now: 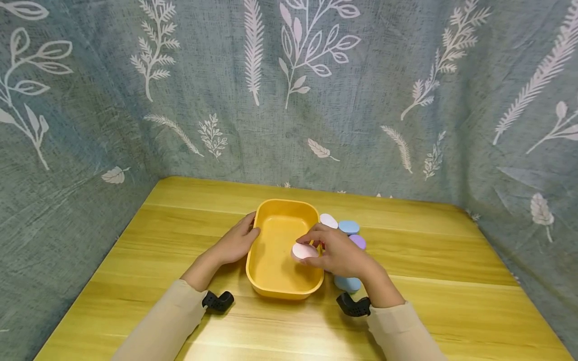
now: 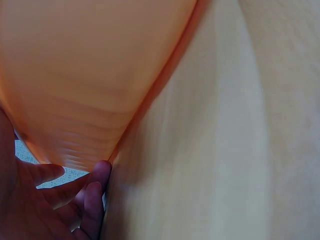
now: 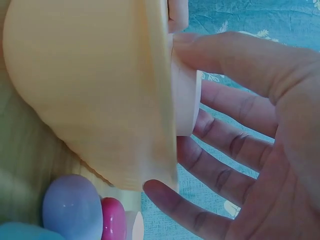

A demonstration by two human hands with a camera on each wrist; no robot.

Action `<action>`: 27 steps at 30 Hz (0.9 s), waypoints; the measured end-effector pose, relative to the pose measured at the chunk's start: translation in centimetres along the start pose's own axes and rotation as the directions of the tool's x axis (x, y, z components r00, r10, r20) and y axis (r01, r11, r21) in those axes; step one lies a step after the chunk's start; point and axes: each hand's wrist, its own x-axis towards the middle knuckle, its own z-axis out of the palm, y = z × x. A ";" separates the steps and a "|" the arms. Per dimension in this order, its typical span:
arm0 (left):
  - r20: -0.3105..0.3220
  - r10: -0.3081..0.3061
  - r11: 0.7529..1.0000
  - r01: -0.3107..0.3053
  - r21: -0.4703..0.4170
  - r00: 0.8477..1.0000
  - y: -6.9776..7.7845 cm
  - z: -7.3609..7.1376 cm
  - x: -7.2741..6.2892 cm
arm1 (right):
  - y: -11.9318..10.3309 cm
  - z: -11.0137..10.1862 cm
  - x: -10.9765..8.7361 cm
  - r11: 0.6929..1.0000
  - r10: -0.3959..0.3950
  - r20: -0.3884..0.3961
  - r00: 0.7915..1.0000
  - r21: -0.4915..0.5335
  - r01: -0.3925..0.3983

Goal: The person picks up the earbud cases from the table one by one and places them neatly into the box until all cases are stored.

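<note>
My left hand [image 1: 238, 240] grips the left side of a yellow plastic tub [image 1: 284, 295], thumb at the rim and fingers along the outer wall. The left wrist view shows those fingers [image 2: 95, 195] against the tub's far end, low by the tabletop. Over the tub's right rim, my right hand [image 1: 340, 250] pinches a pale pink oval piece [image 1: 304, 251] between thumb and fingers. The piece sits above the tub's interior, its flat face upward. In the right wrist view the tub wall [image 3: 100, 90] partly hides the piece [image 3: 185, 100], and the little finger reaches the rim.
Right of the tub lie a white oval piece [image 1: 328, 220], a blue one [image 1: 348, 227], a purple one [image 1: 358, 242] and a nearer blue one [image 1: 347, 284]. A bright pink piece [image 3: 114, 219] shows beside the purple one. Patterned grey-blue cloth [image 1: 280, 140] encloses the wooden table [image 1: 442, 250].
</note>
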 end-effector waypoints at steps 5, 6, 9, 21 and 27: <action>-0.002 -0.002 1.000 0.002 0.002 1.000 0.1 0.0 -0.1 | -0.2 0.4 0.1 0.998 0.006 0.017 1.000 -0.067 -0.005; -0.002 -0.003 1.000 0.003 0.002 1.000 0.1 0.0 -0.1 | -0.2 0.5 0.1 0.998 0.012 0.020 1.000 -0.070 -0.011; 0.000 -0.005 1.000 0.005 0.001 1.000 0.1 -0.1 -0.1 | -0.4 0.7 0.2 0.997 0.023 0.026 0.999 -0.079 -0.021; 0.014 0.007 1.000 -0.007 -0.001 1.000 0.1 -0.2 -0.2 | -0.6 1.4 0.3 0.995 0.051 0.051 0.997 -0.085 -0.047; 0.010 0.005 1.000 -0.005 -0.001 1.000 0.1 -0.1 -0.2 | -0.8 1.8 0.4 0.995 0.059 0.065 0.996 -0.088 -0.053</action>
